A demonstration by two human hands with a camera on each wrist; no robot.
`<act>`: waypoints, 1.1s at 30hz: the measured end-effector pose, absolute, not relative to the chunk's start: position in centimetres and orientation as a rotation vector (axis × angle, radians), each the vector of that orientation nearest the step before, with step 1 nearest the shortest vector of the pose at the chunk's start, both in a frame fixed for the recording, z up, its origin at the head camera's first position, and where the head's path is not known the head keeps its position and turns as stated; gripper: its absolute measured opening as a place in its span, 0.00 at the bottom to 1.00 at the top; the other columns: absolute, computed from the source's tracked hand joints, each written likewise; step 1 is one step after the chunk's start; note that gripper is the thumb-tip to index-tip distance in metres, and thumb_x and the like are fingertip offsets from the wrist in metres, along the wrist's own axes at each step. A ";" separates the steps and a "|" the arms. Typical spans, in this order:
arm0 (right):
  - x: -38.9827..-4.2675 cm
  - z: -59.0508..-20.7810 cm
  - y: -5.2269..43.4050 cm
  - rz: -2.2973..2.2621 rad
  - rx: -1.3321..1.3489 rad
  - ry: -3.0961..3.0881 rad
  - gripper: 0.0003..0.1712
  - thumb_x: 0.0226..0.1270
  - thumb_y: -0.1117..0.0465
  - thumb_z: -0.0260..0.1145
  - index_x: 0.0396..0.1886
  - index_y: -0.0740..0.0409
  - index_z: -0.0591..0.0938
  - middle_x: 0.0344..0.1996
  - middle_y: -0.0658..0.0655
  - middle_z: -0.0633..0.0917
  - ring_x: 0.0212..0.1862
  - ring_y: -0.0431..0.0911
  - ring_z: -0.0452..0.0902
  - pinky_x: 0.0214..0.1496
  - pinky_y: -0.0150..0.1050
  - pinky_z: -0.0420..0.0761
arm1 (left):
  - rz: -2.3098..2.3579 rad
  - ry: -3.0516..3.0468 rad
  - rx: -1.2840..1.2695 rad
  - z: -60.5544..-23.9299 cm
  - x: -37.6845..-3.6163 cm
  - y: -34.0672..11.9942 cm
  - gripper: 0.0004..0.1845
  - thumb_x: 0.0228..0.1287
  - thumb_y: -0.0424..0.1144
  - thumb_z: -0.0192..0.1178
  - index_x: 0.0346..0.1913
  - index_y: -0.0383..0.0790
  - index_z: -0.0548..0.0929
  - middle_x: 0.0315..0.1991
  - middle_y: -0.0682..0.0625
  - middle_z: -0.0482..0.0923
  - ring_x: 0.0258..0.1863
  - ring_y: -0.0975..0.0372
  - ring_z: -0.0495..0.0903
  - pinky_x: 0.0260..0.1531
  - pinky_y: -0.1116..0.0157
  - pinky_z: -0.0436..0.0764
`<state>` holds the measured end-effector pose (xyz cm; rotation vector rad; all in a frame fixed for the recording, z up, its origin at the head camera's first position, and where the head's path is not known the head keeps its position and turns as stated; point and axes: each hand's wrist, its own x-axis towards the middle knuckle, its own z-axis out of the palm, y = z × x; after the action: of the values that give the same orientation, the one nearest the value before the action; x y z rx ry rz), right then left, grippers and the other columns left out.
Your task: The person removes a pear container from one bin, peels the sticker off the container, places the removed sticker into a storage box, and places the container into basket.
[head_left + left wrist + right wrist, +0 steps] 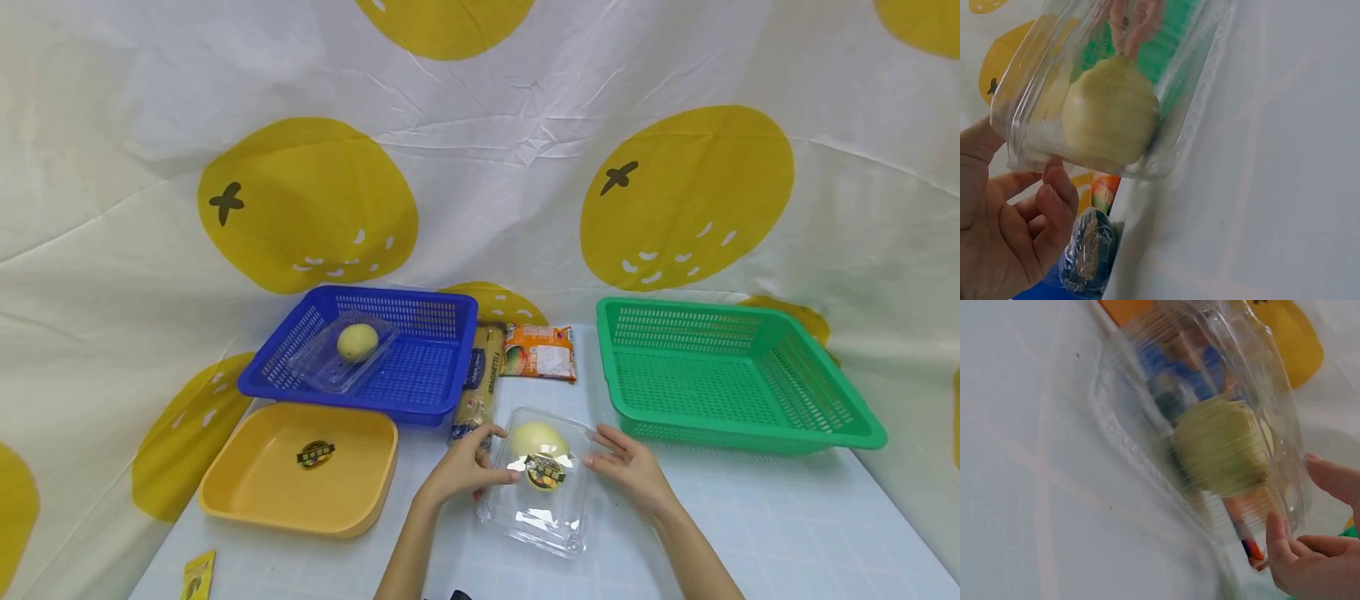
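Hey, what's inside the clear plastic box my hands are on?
The clear plastic box holds one pale yellow-green round fruit. A dark round sticker on the lid covers part of it, and the fruit's underside is out of view.

Both forearms bare, no sleeves; left hand (467,468), right hand (628,467)

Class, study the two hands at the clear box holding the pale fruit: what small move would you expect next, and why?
Probably a firmer grip and a slight lift. The left hand and right hand touch opposite sides of the clear clamshell box, which appears to rest on the table with the pale fruit inside. The green basket beside it holds nothing.
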<state>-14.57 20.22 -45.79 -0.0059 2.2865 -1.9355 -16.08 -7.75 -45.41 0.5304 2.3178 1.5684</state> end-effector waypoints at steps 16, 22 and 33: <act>-15.3 -46.0 19.6 -1.979 0.060 2.336 0.31 0.59 0.66 0.67 0.61 0.74 0.69 0.59 0.70 0.73 0.58 0.52 0.74 0.50 0.25 0.74 | 1.824 2.567 0.612 -44.7 -16.7 -6.5 0.10 0.50 0.33 0.70 0.35 0.33 0.83 0.25 0.48 0.80 0.23 0.67 0.73 0.24 0.73 0.74; -15.3 -46.0 19.4 -2.003 0.040 2.313 0.31 0.61 0.67 0.66 0.61 0.75 0.67 0.58 0.72 0.73 0.59 0.58 0.72 0.50 0.25 0.74 | 1.915 2.520 0.738 -44.1 -16.9 -5.2 0.14 0.50 0.28 0.69 0.41 0.28 0.83 0.33 0.40 0.84 0.28 0.58 0.80 0.29 0.71 0.79; -15.3 -46.2 19.3 -2.011 0.048 2.310 0.31 0.61 0.68 0.65 0.61 0.76 0.67 0.58 0.72 0.73 0.58 0.57 0.73 0.50 0.25 0.75 | 1.517 2.644 0.888 -43.7 -16.9 -3.6 0.22 0.46 0.33 0.72 0.48 0.32 0.82 0.40 0.45 0.83 0.37 0.59 0.78 0.40 0.69 0.77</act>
<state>-15.27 19.32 -46.17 0.0476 2.3095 -2.0106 -16.86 -3.65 -43.69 0.8879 2.6445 1.5167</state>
